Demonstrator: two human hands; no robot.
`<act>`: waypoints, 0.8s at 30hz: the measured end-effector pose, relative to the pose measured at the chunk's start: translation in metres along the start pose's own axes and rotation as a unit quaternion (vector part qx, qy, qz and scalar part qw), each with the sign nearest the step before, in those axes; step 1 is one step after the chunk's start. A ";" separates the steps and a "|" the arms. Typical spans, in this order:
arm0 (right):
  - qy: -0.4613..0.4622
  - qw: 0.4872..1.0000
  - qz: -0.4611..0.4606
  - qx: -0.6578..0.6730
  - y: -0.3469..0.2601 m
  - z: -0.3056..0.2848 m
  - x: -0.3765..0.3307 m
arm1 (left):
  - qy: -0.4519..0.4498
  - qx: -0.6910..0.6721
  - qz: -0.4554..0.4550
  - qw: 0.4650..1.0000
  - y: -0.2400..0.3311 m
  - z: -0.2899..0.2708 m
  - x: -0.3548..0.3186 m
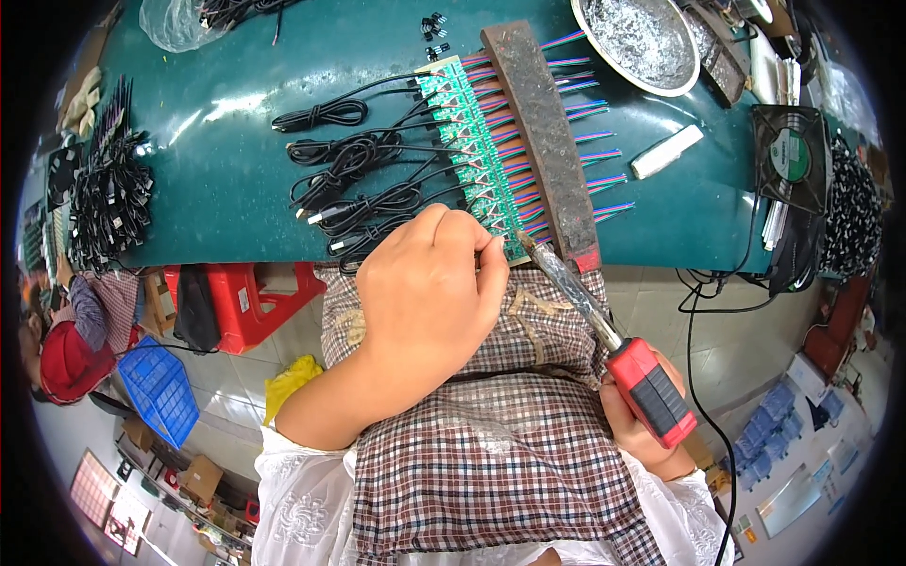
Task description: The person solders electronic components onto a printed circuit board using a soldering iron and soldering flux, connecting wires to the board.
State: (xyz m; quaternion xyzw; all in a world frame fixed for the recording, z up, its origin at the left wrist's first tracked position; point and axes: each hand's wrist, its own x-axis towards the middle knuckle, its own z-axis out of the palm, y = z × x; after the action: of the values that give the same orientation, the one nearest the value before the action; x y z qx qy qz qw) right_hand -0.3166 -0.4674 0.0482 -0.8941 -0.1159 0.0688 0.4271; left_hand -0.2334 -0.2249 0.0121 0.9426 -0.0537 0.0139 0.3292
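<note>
My left hand is closed in a pinch by the near end of a strip of green circuit boards; the back of the hand hides whatever its fingertips hold. My right hand grips the red and black handle of a soldering iron. The iron slants up and left, its tip by the boards' near right corner. Coiled black cables run from the boards' left side. Thin coloured wires come off the right side, passing under a dark heavy bar that lies across them.
A round metal bowl of silvery scraps stands at the far right. Near it are a white block and a small fan. Bundled black cables lie on the left of the green table. Beyond sits another person.
</note>
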 end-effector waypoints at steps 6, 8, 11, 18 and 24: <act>-0.001 1.000 -0.005 0.008 -0.002 0.001 0.001 | 0.005 0.006 0.002 1.000 0.001 0.001 0.001; 0.002 0.995 0.098 0.038 -0.009 0.002 -0.002 | 0.005 0.007 0.004 1.000 0.000 0.002 0.001; -0.008 0.993 0.111 0.049 -0.009 0.002 -0.001 | 0.004 0.010 0.002 1.000 0.000 0.001 0.001; -0.013 0.999 0.039 0.010 0.002 -0.004 -0.010 | -0.001 0.002 -0.006 1.000 0.000 0.002 0.000; 0.007 0.992 0.116 0.053 0.003 -0.004 -0.022 | -0.002 -0.007 -0.001 1.000 0.001 0.002 0.003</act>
State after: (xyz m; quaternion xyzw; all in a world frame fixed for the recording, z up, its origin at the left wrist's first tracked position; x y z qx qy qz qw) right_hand -0.3363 -0.4782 0.0494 -0.8783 -0.0049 0.1177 0.4634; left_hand -0.2303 -0.2271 0.0118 0.9405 -0.0533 0.0109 0.3353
